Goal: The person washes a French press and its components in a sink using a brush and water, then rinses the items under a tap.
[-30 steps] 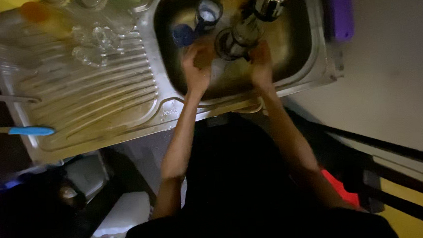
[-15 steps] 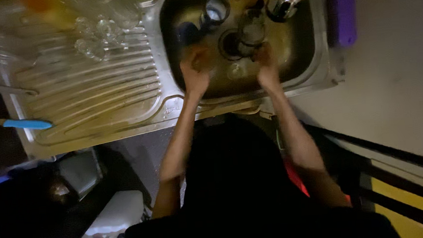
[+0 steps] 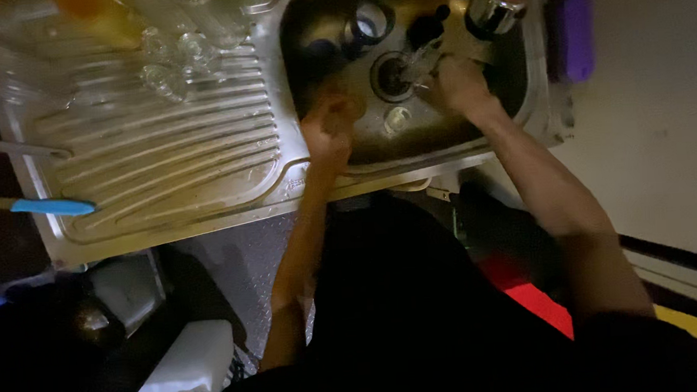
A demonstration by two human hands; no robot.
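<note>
Both my hands are down in a steel sink basin point(image 3: 519, 111). My left hand point(image 3: 327, 129) hovers over the basin's near left side, fingers curled, and I cannot tell if it holds anything. My right hand point(image 3: 458, 83) is beside the round drain point(image 3: 391, 75), under a thin stream of water from the tap point(image 3: 491, 7); its fingers are bent around something small and pale that is too blurred to name. A round glass or cup point(image 3: 369, 21) lies at the basin's far side.
A ribbed steel drainboard point(image 3: 164, 166) lies left of the basin, with several clear glasses point(image 3: 170, 58) at its far end. A blue-handled utensil point(image 3: 47, 206) sticks over its left edge. A purple object point(image 3: 574, 33) sits right of the sink. A white plastic container point(image 3: 187, 375) stands on the floor.
My hands have drawn apart: the left one has slid toward the basin's near left side, the right one has moved closer to the drain under the tap. The view has shifted slightly.
</note>
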